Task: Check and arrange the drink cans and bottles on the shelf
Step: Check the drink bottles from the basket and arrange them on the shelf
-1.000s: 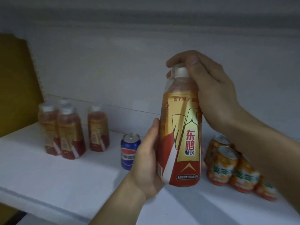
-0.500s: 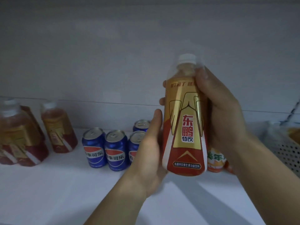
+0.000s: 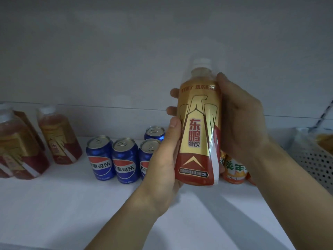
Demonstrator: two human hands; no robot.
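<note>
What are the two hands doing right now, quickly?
Left hand: holds the lower part of the gold and red bottle, thumb against its label.
Right hand: grips the same bottle higher up, fingers curled round it.

Two bare forearms reach into view, with no sleeve, watch, ring or glove on either; the left hand (image 3: 163, 165) and right hand (image 3: 239, 121) have short, plain, unpainted nails, seen on the left thumb
</note>
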